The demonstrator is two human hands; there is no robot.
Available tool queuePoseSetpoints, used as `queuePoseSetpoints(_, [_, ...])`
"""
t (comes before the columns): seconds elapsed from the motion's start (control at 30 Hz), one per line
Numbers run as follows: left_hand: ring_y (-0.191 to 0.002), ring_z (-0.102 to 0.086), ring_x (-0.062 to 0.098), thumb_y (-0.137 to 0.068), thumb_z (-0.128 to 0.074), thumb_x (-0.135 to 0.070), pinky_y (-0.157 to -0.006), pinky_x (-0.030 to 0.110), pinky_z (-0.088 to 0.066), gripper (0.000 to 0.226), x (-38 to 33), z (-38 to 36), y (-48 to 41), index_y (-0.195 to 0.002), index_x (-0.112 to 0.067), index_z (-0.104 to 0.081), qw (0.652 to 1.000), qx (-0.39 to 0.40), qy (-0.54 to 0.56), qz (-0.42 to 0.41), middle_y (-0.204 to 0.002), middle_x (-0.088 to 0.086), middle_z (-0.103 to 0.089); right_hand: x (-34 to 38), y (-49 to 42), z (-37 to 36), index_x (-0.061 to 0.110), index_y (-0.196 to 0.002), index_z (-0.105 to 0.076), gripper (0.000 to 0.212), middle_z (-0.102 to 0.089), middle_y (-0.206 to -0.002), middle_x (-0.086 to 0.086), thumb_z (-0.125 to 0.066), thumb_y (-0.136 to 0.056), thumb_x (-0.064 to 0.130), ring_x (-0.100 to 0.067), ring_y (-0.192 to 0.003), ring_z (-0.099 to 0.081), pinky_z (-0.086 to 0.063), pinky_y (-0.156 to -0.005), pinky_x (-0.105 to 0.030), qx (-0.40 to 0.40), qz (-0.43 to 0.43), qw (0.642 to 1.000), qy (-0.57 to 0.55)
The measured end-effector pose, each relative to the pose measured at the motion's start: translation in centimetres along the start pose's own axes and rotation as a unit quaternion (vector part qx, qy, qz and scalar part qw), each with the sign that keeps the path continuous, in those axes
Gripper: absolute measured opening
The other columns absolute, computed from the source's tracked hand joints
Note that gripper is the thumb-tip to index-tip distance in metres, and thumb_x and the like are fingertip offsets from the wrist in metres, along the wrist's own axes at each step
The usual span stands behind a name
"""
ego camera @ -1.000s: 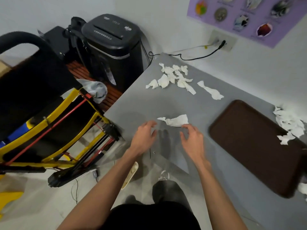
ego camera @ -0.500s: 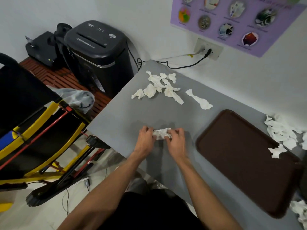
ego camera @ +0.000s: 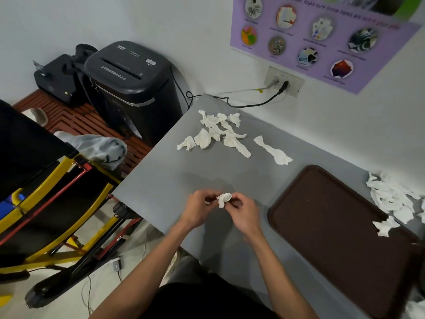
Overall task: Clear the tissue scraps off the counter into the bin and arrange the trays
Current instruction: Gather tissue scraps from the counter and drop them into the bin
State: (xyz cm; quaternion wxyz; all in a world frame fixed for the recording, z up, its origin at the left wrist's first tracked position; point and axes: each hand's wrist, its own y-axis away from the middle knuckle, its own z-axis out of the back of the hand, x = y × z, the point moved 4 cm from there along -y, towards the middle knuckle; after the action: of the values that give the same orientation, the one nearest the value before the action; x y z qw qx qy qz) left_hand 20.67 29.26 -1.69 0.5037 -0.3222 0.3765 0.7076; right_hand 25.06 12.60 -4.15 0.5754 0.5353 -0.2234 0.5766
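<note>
Grey surface (ego camera: 161, 180) w/ brown tray (ego camera: 333, 226) lying flat at R. Loose scrap pile (ego camera: 216, 132) near far corner, more scraps (ego camera: 391, 199) beyond tray's far edge, one overlapping it. L hand (ego camera: 199, 210) + R hand (ego camera: 243, 215) meet over near edge, fingers (ego camera: 239, 200) of both curled, pinching one tissue wad (ego camera: 224, 199) between them, prob. balling it so it carries compactly to bin.

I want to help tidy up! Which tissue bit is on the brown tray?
The small scrap on the brown tray's right edge. The other scraps lie on the grey counter; a balled scrap is pinched between the left hand and right hand.
</note>
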Motion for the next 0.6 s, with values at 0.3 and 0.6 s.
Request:
queuePoseSetpoints(0.3, [-0.078, -0.075, 0.001, -0.091, -0.080, -0.017, -0.070, 0.017, -0.055, 0.008, -2.6, 0.9, -2.0, -0.087, -0.016, -0.073, 0.999, -0.040, 0.025, -0.011, -0.085, -0.011, -0.079, 4.4, -2.5, 2.8, 0.019, -0.106, -0.084, 0.021, -0.083, -0.098, 0.001, -0.071, -0.095, 0.007, -0.017, -0.097, -0.078, -0.062, -0.097, -0.037, 0.126, -0.032, 0.989, -0.066])
queuePoseSetpoints(0.6, [-0.069, -0.076, 0.011, -0.091, -0.070, -0.008, -0.069, 0.024, -0.058, 0.018, -3.3, 3.1, -2.3, -0.101, -0.023, -0.071, 0.995, -0.078, 0.061, 0.023, -0.079, -0.005, -0.078, 6.6, -16.3, 10.8, 0.037, -0.147, -0.056, 0.067, -0.057, -0.141, -0.013, -0.049, -0.094, -0.004, -0.042, -0.124, -0.057, -0.050, -0.100, -0.048, -0.038, 0.088, 0.892, 0.443])
